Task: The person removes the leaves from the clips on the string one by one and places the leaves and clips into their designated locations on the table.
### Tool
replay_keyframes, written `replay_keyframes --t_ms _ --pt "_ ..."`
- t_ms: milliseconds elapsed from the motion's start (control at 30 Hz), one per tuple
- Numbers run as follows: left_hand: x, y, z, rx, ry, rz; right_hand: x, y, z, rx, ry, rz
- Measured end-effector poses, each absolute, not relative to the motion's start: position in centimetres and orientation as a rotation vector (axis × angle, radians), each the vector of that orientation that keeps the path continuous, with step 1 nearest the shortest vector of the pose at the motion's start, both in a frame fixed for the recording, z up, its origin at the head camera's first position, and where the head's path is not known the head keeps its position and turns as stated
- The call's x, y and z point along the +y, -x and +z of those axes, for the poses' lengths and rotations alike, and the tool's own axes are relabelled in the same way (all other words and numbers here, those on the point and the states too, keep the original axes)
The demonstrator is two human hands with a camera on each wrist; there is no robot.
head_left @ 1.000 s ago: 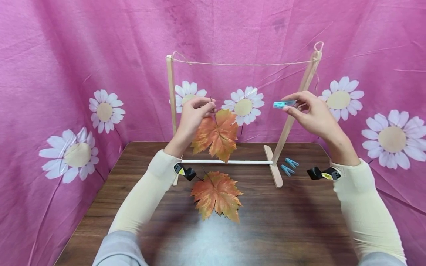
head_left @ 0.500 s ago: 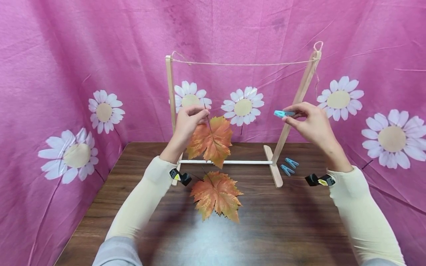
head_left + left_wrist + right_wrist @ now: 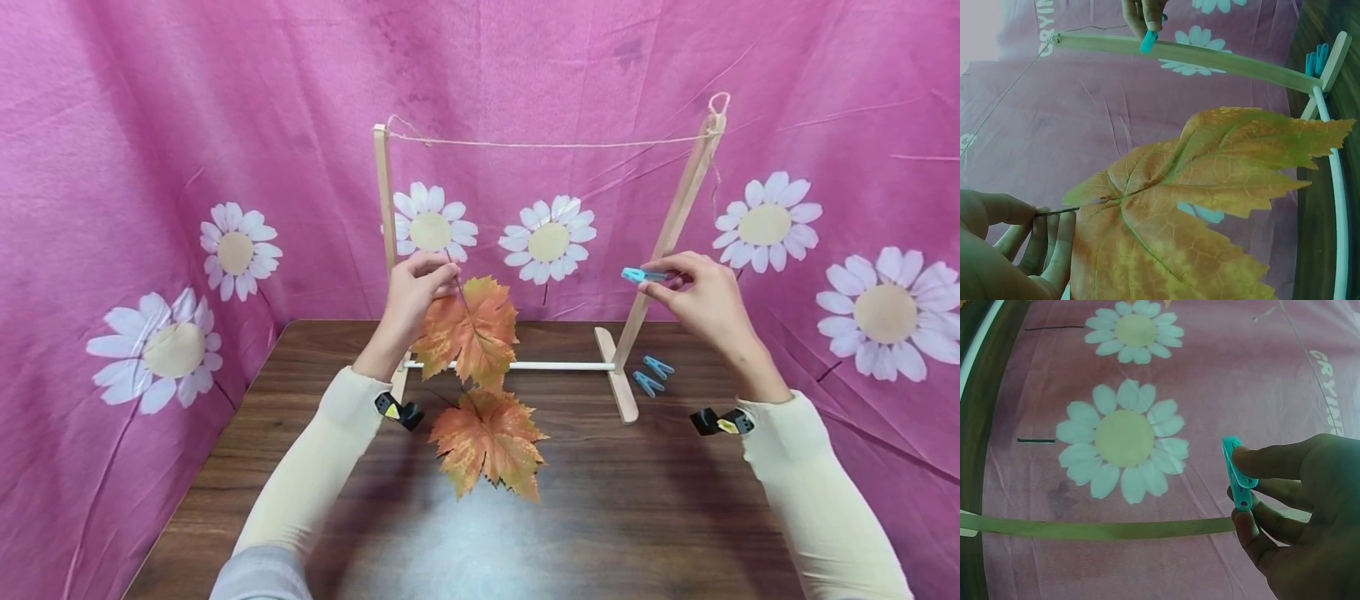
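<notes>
In the head view my left hand [image 3: 416, 296] pinches the thin stem of an orange and yellow artificial maple leaf [image 3: 472, 329], which hangs below the fingers. The left wrist view shows the stem [image 3: 1060, 211] between thumb and fingers, with the leaf spread out to the right. My right hand [image 3: 701, 296] holds a light blue clothespin [image 3: 635, 275] by one end, between thumb and fingers; its other end points left. Both hands are in the air in front of a wooden stand, below the twine [image 3: 555, 145] strung between its two posts.
A second maple leaf [image 3: 491, 442] lies on the brown wooden table [image 3: 600, 517]. Two blue clothespins [image 3: 652, 375] lie beside the stand's right foot [image 3: 617, 383]. A white rod [image 3: 562, 366] joins the stand's feet. Behind it hangs a pink curtain [image 3: 540, 67] with printed daisies.
Both hands have sunk lower, the left one also shifting left with its leaf. The right hand still holds the clothespin. The leaf and clothespins on the table have not moved.
</notes>
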State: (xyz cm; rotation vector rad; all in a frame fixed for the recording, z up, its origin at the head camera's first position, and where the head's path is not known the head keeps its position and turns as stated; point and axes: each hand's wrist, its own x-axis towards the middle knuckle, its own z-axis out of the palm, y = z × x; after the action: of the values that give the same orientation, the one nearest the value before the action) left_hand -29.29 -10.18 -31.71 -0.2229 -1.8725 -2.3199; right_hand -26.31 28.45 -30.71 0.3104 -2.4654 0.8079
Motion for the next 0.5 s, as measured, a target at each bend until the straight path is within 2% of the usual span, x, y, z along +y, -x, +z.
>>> replay_keyframes --t_ms 500 --pt "-10.9 28.6 -33.4 -1.801 0.150 -2.413 29.5 26.3 -32.7 -2.471 -0.325 0.858"
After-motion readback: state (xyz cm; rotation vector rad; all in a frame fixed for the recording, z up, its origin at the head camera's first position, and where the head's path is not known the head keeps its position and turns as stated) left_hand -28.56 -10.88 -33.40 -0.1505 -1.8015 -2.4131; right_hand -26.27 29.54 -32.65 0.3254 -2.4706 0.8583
